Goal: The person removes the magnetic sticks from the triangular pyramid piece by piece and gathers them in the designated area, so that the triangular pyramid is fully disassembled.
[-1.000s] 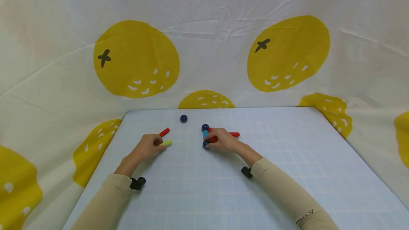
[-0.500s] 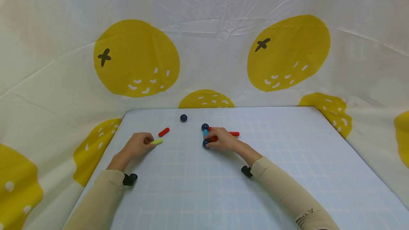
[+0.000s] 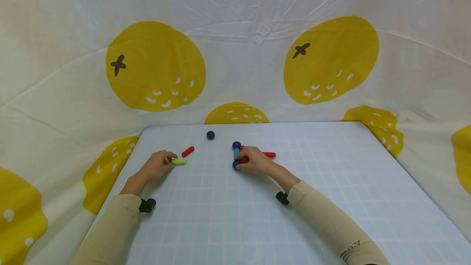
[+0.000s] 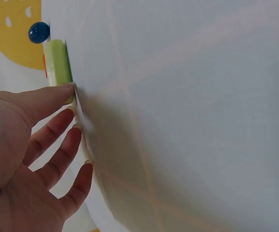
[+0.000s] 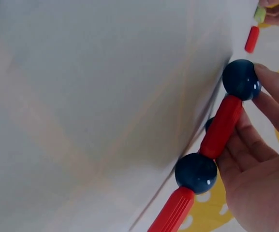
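Observation:
Near the table's left side my left hand (image 3: 156,165) pinches the end of a yellow-green rod (image 3: 179,161) between thumb and fingertips. In the left wrist view the rod (image 4: 58,60) lies along the tabletop, its near end partly behind the thumb. My right hand (image 3: 256,160) holds a dark blue ball (image 3: 236,164) at the front corner of a joined ball-and-rod piece. A light blue rod (image 3: 236,153) runs from that ball to another dark blue ball (image 3: 236,145). In the right wrist view a red rod (image 5: 221,126) links the held ball to a further blue ball (image 5: 196,173).
A loose red rod (image 3: 188,151) lies just beyond the yellow-green one. Farther back sits a single dark blue ball (image 3: 210,135). Another red rod (image 3: 269,154) sticks out behind my right hand. A patterned cloth (image 3: 243,68) hangs at the table's back edge.
My left hand has moved left with the yellow-green rod, uncovering the loose red rod. The yellow-green rod now lies more level across the view. My right hand has stayed in place.

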Motion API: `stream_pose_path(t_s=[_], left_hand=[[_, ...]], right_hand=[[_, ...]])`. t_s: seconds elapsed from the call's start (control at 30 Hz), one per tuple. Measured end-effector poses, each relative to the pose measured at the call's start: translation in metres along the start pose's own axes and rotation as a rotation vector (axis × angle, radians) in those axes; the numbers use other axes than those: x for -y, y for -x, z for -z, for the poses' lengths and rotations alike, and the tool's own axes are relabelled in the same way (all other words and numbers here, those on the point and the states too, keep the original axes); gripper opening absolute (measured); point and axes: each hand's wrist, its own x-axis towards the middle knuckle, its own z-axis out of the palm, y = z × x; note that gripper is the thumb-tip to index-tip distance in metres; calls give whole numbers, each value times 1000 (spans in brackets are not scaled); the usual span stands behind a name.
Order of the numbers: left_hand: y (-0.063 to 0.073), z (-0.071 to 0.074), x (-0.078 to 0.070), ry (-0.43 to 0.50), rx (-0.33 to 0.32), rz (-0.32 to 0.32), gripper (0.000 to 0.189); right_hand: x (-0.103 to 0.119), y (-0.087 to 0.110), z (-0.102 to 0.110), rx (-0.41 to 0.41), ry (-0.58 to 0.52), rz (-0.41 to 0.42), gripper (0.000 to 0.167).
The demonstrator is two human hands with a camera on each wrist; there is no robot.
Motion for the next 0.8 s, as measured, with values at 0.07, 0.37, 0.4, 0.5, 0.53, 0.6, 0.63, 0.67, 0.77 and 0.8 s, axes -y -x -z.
stream_pose_path(t_s=[0.07, 0.37, 0.4, 0.5, 0.53, 0.6, 0.63, 0.67, 0.77, 0.8], left_hand=[[1, 0, 0, -14, -8, -3, 38], [11, 2, -9, -83, -126, -55, 49], [12, 2, -12, -85, -141, -72, 49], [11, -3, -27, -77, -164, -107, 46], [9, -6, -32, -72, -165, -117, 46], [5, -13, -45, -54, -155, -139, 44], [3, -18, -51, -46, -143, -152, 43], [1, -22, -58, -37, -127, -162, 42], [-5, -36, -79, 12, -73, -186, 40], [-7, -40, -87, 32, -47, -180, 40]], right_hand=[[1, 1, 2, 10, 2, 11, 28], [-8, 9, 23, 16, 24, 49, 34], [-10, 9, 25, 14, 34, 53, 34], [-17, 7, 26, 6, 53, 70, 31], [-19, 6, 26, 7, 60, 71, 29], [-21, 4, 24, 15, 76, 66, 26], [-21, 3, 22, 19, 87, 64, 24], [-21, 1, 21, 25, 95, 56, 23], [-21, -1, 17, 37, 121, 43, 19], [-20, -2, 16, 37, 125, 37, 18]])
